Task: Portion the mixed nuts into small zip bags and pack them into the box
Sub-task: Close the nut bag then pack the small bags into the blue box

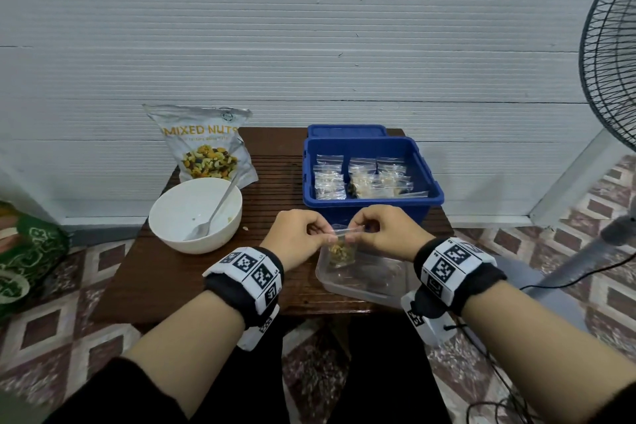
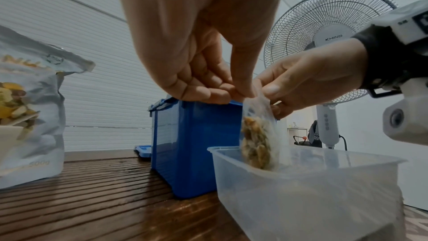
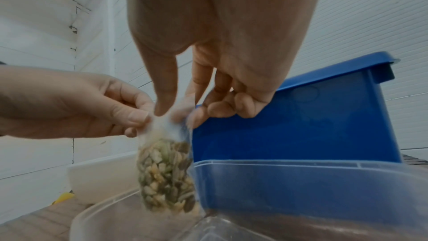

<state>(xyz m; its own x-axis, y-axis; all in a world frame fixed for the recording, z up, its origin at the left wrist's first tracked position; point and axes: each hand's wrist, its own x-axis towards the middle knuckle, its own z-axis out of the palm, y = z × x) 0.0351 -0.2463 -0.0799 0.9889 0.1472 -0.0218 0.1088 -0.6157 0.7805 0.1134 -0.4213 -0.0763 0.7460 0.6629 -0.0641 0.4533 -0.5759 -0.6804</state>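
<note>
A: Hanging upright – small zip bag (image 1: 341,244), long axis vertical, mouth at 12, over the clear tub's (image 1: 361,286) left end. Left hand (image 1: 295,237) and right hand (image 1: 389,232) each pinch its top strip.

B: Materials?

A: Thin clear film, lumpy w/ seeds and nuts in the lower half. Blue box (image 1: 426,165), hard plastic, at 12 from the bag, holds filled bags (image 1: 361,177). Slatted wood tabletop (image 1: 165,279).

B: Wrist cams?

A: Right wrist shows individual seeds; head view doesn't. White bowl (image 1: 195,215) w/ spoon (image 1: 213,213) at 9.
</note>
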